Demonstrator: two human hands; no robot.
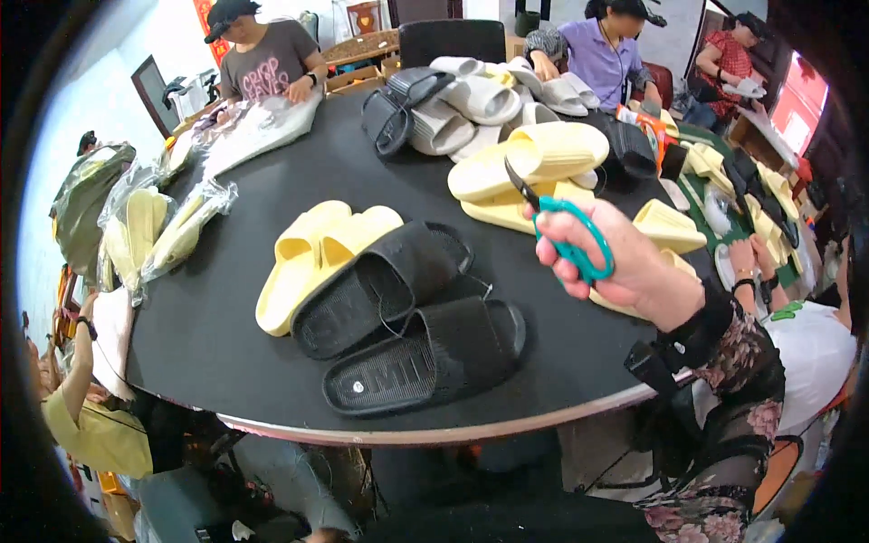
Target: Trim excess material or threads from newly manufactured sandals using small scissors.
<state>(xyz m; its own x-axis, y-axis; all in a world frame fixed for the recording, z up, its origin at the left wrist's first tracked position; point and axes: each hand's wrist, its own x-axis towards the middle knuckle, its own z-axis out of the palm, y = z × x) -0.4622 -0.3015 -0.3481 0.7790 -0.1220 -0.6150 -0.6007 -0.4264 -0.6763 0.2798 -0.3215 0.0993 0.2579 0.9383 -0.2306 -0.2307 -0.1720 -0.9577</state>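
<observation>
My right hand (625, 262) is raised over the right part of the table, its fingers wrapped round the teal handles of a pair of scissors (597, 258). The dark blades point up and to the left, slightly apart, in front of a pair of pale yellow slides (534, 158). Left of the hand lie two black slides (425, 357) side by side, with a thin cord loop running between them. Another yellow pair (312, 253) rests just behind them, partly covered by a black slide. My left hand is not in view.
The black round-edged table (272, 389) bears a pile of grey and black slides (480, 100) at the back. Yellow slides in clear bags (140, 226) lie at the left. More yellow slides (778, 208) are on the right. Several people sit or stand around the table.
</observation>
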